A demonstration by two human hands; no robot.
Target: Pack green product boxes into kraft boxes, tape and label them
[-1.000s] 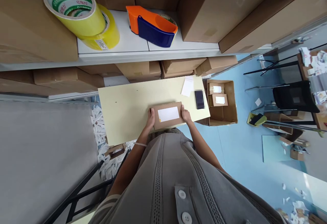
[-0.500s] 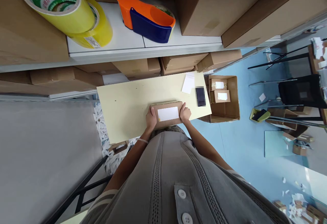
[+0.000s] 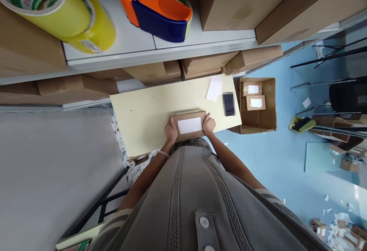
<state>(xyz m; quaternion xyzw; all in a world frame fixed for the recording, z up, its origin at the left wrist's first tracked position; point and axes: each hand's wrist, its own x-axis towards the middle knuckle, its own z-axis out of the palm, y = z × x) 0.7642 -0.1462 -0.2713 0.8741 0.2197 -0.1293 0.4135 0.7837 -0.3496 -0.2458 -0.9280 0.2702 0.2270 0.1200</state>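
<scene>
Between my two hands is a small brown cardboard box (image 3: 197, 135) with a white label (image 3: 189, 125) on its upper face. It is at the near edge of the pale yellow tabletop (image 3: 143, 117), close to my body. My left hand (image 3: 171, 130) grips the box's left end, thumb on top. On its right end, my right hand (image 3: 209, 124) is closed with the thumb along the corner. The undersides of both hands are hidden. White paper slips (image 3: 213, 88) and a dark, blurred-out flat object (image 3: 229, 104) lie on the tabletop to the right.
A large open carton (image 3: 268, 106) holding labelled boxes stands off the table's right end. Above the table's far side, a shelf (image 3: 120, 57) bears yellow tape rolls (image 3: 100, 29), an orange and blue tape dispenser (image 3: 157, 12) and big cartons (image 3: 229, 6). Paper scraps (image 3: 134, 174) lie at lower left.
The view has shifted slightly, moving the shelf items left and the carton right in the picture. Both hands keep hold of the box, which stays at the table's near edge.
</scene>
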